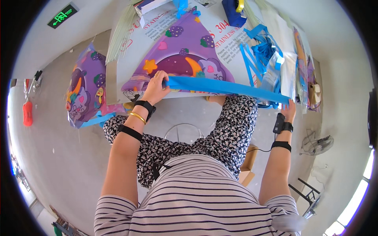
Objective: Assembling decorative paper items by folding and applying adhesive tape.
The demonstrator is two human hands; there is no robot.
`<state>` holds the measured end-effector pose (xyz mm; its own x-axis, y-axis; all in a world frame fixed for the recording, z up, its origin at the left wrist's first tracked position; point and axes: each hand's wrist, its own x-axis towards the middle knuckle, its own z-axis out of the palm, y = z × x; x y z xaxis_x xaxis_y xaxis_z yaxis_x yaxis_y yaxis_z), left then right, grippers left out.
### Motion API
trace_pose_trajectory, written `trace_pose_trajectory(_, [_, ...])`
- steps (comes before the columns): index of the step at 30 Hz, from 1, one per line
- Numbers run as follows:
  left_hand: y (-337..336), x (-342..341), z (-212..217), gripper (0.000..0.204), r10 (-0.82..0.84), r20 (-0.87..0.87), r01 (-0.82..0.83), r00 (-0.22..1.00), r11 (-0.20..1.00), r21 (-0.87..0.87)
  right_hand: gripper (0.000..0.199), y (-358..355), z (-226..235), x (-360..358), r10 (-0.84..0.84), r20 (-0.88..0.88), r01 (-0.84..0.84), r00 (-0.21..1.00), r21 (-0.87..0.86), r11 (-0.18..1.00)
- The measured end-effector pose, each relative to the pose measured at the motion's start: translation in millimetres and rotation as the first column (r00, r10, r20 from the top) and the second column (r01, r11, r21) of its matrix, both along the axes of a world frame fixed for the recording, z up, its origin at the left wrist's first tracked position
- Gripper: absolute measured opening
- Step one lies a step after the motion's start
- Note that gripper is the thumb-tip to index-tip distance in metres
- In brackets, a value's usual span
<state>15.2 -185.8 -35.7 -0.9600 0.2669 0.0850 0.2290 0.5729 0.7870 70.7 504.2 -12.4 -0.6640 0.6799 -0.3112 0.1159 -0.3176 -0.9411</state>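
A long blue strip of thin material stretches between my two hands, across the near edge of a purple triangular sheet, which looks like a kite and lies flat on the table. The sheet has a printed moon, stars, berries and a cartoon animal. My left hand is closed on the strip's left end, thumb and fingers pressed together. At the other end, beyond the table's near right corner, my right hand pinches the strip; its fingertips are partly covered by the blue material.
Bundled blue strips lie at the right of the table beside clear plastic. Pale thin rods hang over its left side. A blue tape dispenser stands at the back. Another purple kite hangs at the left.
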Motion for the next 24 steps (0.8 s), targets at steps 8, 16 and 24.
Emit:
trace_pose_trajectory(8, [12, 9, 21, 0.05, -0.093, -0.135, 0.064, 0.987, 0.976, -0.21, 0.044, -15, 19, -17, 0.099, 0.038, -0.102, 0.994, 0.105, 0.989])
trace_pose_trajectory(16, [16, 6, 30, 0.056, -0.149, -0.168, 0.088, 0.974, 0.942, -0.324, 0.054, -71, 81, -36, 0.23, -0.11, -0.226, 0.967, 0.043, 0.973])
trace_pose_trajectory(24, [15, -4, 12, 0.043, -0.092, 0.224, 0.09, 0.97, 0.996, 0.02, 0.05, -23, 59, -36, 0.118, -0.027, -0.117, 0.993, 0.021, 0.993])
